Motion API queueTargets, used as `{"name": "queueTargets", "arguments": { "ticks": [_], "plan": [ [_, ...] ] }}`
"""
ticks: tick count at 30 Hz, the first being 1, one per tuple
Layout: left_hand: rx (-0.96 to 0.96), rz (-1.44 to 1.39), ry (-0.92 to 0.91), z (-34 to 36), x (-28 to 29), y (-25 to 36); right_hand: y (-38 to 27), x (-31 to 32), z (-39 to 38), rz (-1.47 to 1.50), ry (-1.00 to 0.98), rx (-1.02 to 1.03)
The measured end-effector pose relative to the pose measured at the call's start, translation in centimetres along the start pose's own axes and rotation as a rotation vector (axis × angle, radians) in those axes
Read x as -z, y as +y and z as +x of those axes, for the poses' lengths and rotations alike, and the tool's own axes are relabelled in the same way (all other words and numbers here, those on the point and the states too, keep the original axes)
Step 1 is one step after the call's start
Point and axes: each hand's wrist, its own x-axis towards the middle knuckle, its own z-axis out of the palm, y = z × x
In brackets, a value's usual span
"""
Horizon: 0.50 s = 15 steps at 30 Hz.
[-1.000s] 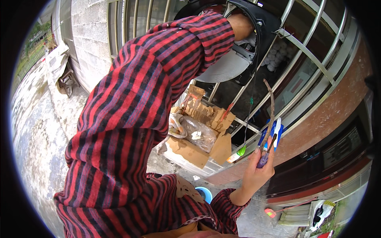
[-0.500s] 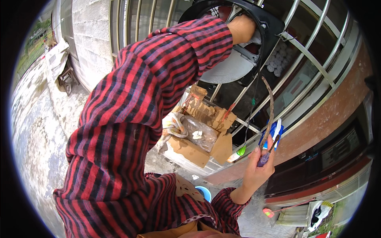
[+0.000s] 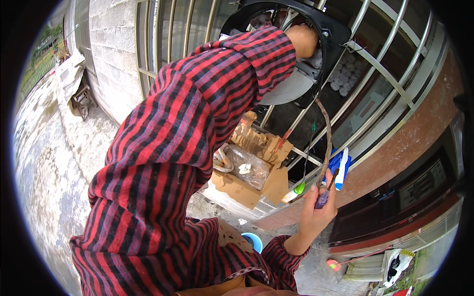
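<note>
At the top, my left hand reaches into a black rounded shell that stands against the metal window bars. Its fingers are hidden inside, so their grip does not show. A pale grey curved plate hangs at the shell's lower side, partly covered by my sleeve. Lower right, my right hand is closed round a thin, bent brown stick and a short tool with a purple handle and dark shaft. The stick points upward, its top end close below the shell.
Below my left arm sits a torn cardboard box with a plastic bag and cloth inside. A blue-and-white packet and a green-capped bottle are near my right hand. Metal bars cross behind. A blue basin stands below.
My left hand has shifted slightly at the shell, with its back showing more rounded. My right hand has moved a little left and down, bringing the stick's top end leftward.
</note>
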Motion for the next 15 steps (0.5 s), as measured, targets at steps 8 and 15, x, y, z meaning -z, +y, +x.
{"name": "queueTargets", "arguments": {
  "ticks": [8, 15],
  "plan": [
    [-0.320, 0.181, -0.170, 1.0, -0.4, -1.9, 0.5, -0.2, -0.4, 0.081, -0.003, -0.035],
    [-0.245, 0.229, -0.082, 1.4, -0.9, -1.7, 0.9, 0.1, -0.7, 0.030, 0.017, -0.037]
  ]
}}
